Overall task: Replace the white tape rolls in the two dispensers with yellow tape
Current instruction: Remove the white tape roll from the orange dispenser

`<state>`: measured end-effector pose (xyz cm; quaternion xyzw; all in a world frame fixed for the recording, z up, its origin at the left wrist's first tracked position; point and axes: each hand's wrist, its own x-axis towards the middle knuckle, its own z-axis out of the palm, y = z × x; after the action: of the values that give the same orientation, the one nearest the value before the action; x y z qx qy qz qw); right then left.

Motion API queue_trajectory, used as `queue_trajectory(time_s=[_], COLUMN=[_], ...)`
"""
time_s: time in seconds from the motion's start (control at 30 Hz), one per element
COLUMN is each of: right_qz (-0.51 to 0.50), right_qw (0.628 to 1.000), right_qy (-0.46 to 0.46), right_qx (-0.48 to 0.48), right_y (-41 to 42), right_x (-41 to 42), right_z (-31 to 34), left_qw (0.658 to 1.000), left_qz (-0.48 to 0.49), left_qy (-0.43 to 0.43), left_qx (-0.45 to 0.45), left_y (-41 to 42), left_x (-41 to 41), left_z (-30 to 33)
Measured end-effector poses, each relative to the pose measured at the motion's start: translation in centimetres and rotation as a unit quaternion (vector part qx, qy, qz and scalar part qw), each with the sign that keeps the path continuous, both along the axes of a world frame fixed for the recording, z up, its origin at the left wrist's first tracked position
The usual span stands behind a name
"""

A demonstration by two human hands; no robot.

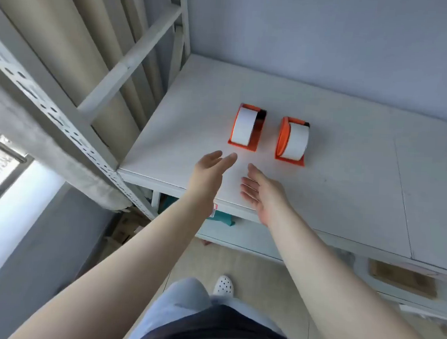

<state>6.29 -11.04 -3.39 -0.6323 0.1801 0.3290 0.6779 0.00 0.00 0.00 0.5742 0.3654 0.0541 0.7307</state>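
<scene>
Two orange tape dispensers stand side by side on a white shelf board [335, 177]. The left dispenser [256, 142] carries a white tape roll [244, 127]. The right dispenser [282, 139] carries another white roll [294, 142]. My left hand [211, 171] reaches over the board's front part, fingers straight, just short of the left dispenser and holding nothing. Beside it, my right hand [261, 193] is extended with relaxed fingers, also holding nothing, below the gap between the dispensers. No yellow tape is in view.
A grey wall [332, 39] closes the back of the shelf. A perforated metal upright [61, 123] and a diagonal brace [129, 62] frame the left side. Lower shelves [399, 285] hold a cardboard piece and teal items. My legs and a white shoe [224, 286] are below.
</scene>
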Motion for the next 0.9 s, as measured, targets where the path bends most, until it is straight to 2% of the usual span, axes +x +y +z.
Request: queue_trajectory(time_s=[0.13, 0.3, 0.5, 0.77, 0.9], right_qz=[-0.034, -0.100, -0.125, -0.102, -0.096], right_qw=[0.999, 0.993, 0.988, 0.993, 0.995], right_qy=[0.019, 0.038, 0.044, 0.030, 0.020], right_qx=[0.008, 0.055, 0.073, 0.048, 0.012], right_y=[1.2, 4.0, 5.8, 6.1, 5.9], right_x=[2.0, 5.3, 6.8, 6.4, 5.8], right_z=[-0.5, -1.0, -0.9, -1.2, -1.5], left_qw=[0.999, 0.991, 0.972, 0.981, 0.991], left_qz=[-0.004, -0.012, -0.130, -0.163, -0.111], left_qy=[-0.011, -0.010, 0.002, -0.027, -0.066], left_qx=[0.031, 0.134, 0.194, 0.103, 0.023], left_y=[0.9, 3.1, 5.8, 7.9, 8.4], left_x=[2.8, 7.4, 10.0, 12.4, 14.6], left_z=[0.0, -1.3, -2.7, 1.3, 4.2])
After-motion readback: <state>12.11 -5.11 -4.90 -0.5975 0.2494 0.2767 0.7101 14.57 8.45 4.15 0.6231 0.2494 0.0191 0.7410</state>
